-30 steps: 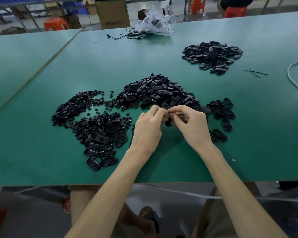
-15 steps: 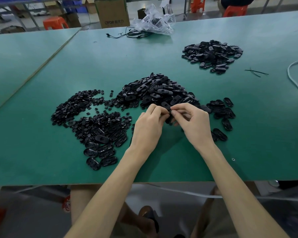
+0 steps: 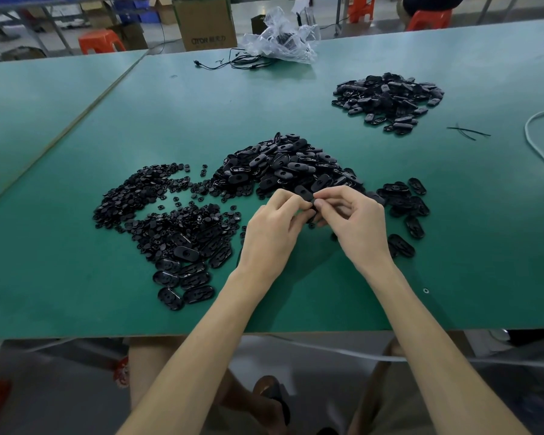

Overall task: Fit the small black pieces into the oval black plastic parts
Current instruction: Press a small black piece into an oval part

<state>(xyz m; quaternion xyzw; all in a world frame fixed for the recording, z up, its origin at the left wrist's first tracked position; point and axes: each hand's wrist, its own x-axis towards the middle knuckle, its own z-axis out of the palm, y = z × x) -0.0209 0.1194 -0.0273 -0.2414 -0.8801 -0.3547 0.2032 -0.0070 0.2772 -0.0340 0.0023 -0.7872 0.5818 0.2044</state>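
Observation:
My left hand [image 3: 272,230] and my right hand [image 3: 354,222] meet fingertip to fingertip over the green table [image 3: 76,309]. Together they pinch one oval black part [image 3: 310,211], mostly hidden by the fingers. Whether a small piece sits in it cannot be seen. Just beyond the hands lies a big heap of oval black parts [image 3: 283,164]. A spread of small black pieces [image 3: 157,208] covers the table to the left.
Several oval parts [image 3: 182,277] lie at the near left, more oval parts [image 3: 404,202] at the right. A second heap of oval parts [image 3: 387,98] sits far right. A clear plastic bag [image 3: 280,39] and black cable lie at the far edge; a white cable [image 3: 537,146] runs along the right.
Both hands have shifted slightly away from me toward the heap, still holding the oval part between the fingertips.

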